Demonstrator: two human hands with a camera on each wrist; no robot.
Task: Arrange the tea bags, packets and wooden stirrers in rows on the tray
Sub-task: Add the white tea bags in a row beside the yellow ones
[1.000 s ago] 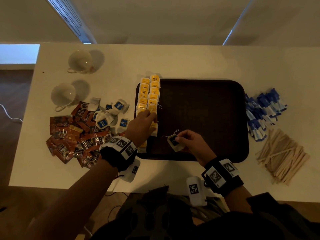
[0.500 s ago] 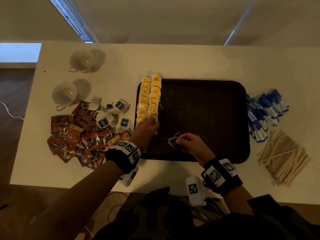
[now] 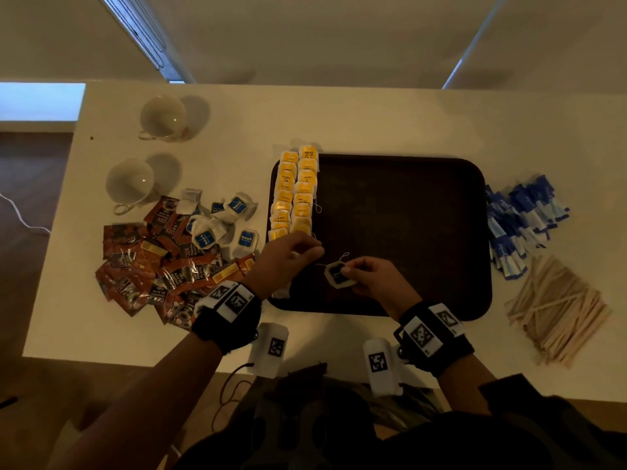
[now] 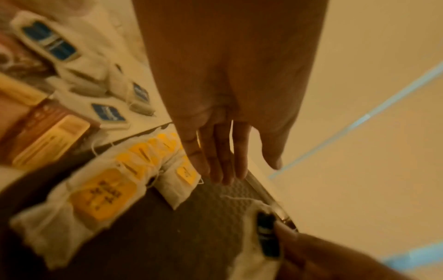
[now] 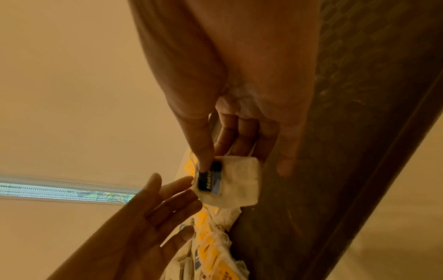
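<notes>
Left to right: brown "D2X" coffee sachets, loose blue "Natur" tea bags, yellow "RELAX"-tagged tea bags in two rows on the tray. Left hand hovers, fingers straight and empty. Right hand pinches a blue-tagged "Natu…" tea bag above the tray.

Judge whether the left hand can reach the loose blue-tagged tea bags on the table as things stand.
Probably yes. The left hand is open and holds nothing, and the blue-tagged tea bags lie just to its left on the table, uncovered.
</notes>
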